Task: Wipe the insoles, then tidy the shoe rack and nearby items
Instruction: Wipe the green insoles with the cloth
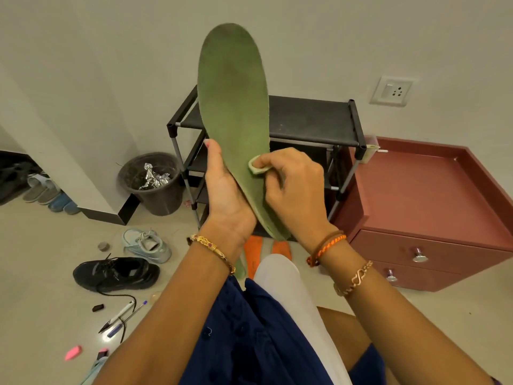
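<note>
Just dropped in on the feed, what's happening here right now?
A person is wiping a green insole. The left hand grips it upright near the heel, while the right hand pinches a small pale wipe against its surface. Two orange insoles lie on the floor below. The black shoe rack behind looks bare on top, with a black sneaker and pens scattered on the floor.

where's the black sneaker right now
In the head view the black sneaker lies on the floor at lower left, just in front of the light blue sneaker, with pens scattered nearer the person.
</note>
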